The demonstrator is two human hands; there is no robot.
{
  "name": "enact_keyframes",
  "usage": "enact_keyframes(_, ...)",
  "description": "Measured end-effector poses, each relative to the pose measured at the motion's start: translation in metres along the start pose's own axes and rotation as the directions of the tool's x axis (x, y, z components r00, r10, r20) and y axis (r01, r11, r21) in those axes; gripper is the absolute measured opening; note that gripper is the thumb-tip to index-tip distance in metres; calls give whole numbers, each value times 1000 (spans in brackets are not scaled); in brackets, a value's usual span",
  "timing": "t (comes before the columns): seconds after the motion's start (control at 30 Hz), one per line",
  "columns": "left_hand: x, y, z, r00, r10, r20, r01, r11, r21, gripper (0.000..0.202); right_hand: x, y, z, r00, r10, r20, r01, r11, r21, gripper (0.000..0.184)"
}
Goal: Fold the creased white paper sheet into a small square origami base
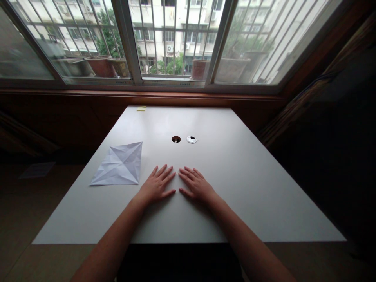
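My left hand (158, 183) lies flat, palm down, on the white table (249, 188), its fingers spread. Close beside it, my right hand (194, 183) rests the same way, with a narrow gap between the fingertips of the two. Neither hand holds anything. To the left of my left hand, apart from it, is a creased sheet of white paper (121, 164) with fold lines crossing at its middle. It lies unfolded, its edges slightly raised from the table.
Beyond my hands the tabletop has a round cable hole (176, 139), with a round cover (192, 140) just right of it. A yellow strip (141, 108) is at the far left edge. Behind the table stands a barred window (173, 39) with flower pots outside.
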State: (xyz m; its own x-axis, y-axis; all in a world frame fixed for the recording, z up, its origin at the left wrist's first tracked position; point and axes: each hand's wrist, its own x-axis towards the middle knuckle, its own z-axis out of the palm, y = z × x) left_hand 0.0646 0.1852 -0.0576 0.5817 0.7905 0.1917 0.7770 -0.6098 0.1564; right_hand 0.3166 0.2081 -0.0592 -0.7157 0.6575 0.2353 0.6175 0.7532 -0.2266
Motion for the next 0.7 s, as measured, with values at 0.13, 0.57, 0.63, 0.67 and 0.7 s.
enact_keyframes(0.13,-4,-5,-5,993,43,-108,-55,992,-114,51,1,5,-1,993,25,-114,-15,996,91,48)
enact_keyframes(0.57,-51,-68,-46,674,-467,-573,354,884,-305,33,-4,15,-3,953,186,-241,-101,941,324,33)
enact_keyframes(0.63,-54,-82,-36,657,-492,-571,427,867,-256,38,-4,14,-3,954,180,-241,-99,944,314,32)
enact_keyframes(0.67,-56,-87,-30,660,-511,-551,468,853,-231,40,-4,14,-3,953,177,-244,-95,945,313,32)
enact_keyframes(0.7,-57,-90,-24,673,-531,-515,504,839,-206,43,-3,14,-4,954,173,-246,-90,945,314,32)
